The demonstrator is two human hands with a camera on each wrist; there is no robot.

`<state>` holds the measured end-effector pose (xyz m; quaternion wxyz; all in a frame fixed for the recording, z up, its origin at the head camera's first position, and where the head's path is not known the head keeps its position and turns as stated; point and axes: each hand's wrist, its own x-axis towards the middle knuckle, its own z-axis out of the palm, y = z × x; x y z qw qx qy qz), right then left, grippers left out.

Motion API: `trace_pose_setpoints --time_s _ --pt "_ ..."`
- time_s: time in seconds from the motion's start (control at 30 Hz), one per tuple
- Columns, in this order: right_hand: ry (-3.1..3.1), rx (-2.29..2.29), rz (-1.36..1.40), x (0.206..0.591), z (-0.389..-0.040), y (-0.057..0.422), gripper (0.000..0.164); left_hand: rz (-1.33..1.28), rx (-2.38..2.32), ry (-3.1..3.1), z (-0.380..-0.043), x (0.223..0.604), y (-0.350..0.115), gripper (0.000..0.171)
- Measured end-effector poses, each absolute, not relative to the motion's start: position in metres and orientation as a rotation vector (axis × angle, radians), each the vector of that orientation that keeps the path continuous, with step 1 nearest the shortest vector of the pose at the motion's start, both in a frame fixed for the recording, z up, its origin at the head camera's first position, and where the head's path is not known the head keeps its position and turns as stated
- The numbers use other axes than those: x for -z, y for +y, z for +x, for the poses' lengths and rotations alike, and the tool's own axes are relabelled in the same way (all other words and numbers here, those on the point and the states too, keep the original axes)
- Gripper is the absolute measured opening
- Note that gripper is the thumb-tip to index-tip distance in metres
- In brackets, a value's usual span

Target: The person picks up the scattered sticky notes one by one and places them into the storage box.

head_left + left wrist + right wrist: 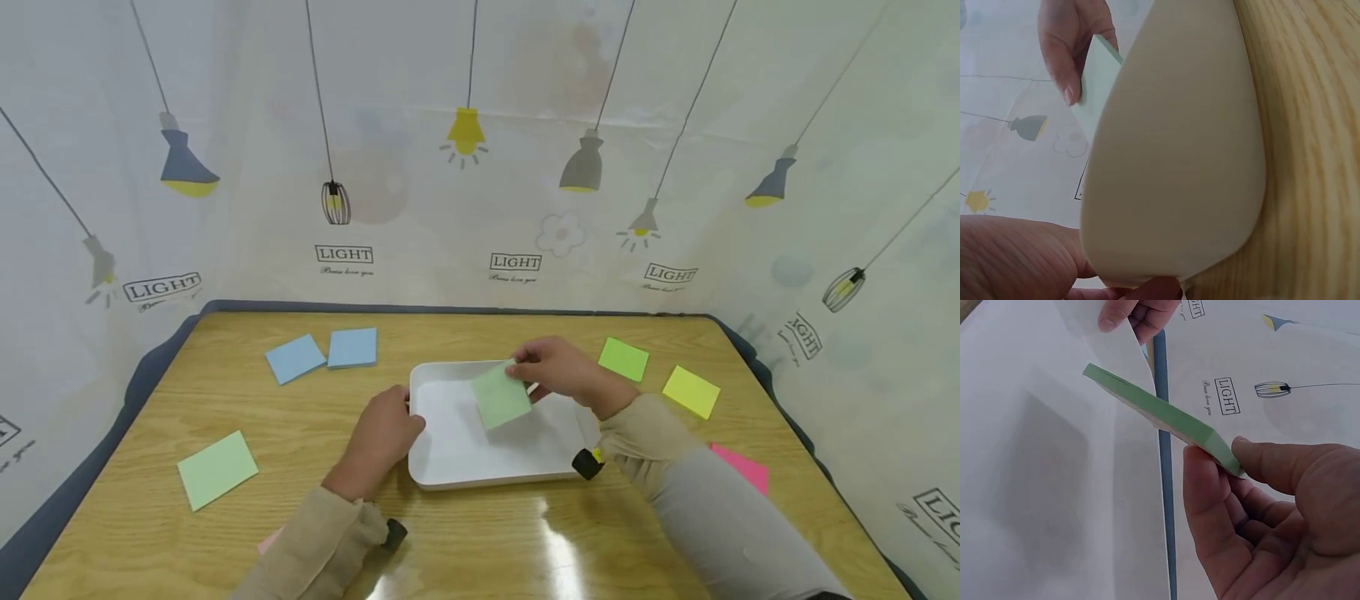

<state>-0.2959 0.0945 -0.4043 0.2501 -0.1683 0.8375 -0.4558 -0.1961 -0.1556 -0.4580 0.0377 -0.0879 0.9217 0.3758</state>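
Note:
A white rectangular tray (450, 454) stands at the middle of the wooden table. My left hand (382, 429) grips its left rim, thumb on the inside and fingers round the outer wall, as the left wrist view also shows. Over the tray, my right hand (558, 371) pinches a pale green sticky note pad (501, 396) by one corner between thumb and fingers. The pad (1160, 412) is tilted and casts a shadow on the tray floor in the right wrist view.
Two blue pads (352, 347) lie at the back left, and a pale green pad (217, 470) at the left. To the right are a bright green pad (624, 359), a yellow pad (692, 392) and a pink pad (742, 468), partly behind the right sleeve. Something pink (268, 542) peeks out by the left sleeve.

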Motion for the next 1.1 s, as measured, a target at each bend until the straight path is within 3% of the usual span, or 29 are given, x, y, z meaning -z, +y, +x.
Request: trace_pose_setpoints --time_s 0.33,1.1 --pt "2.202 1.293 -0.319 0.417 -0.298 0.065 0.018 -0.248 -1.142 2.849 -0.195 0.455 -0.156 0.035" --pt "2.153 1.217 -0.299 0.445 -0.298 0.027 0.013 -0.221 -1.114 2.876 -0.196 0.457 -0.158 0.035"
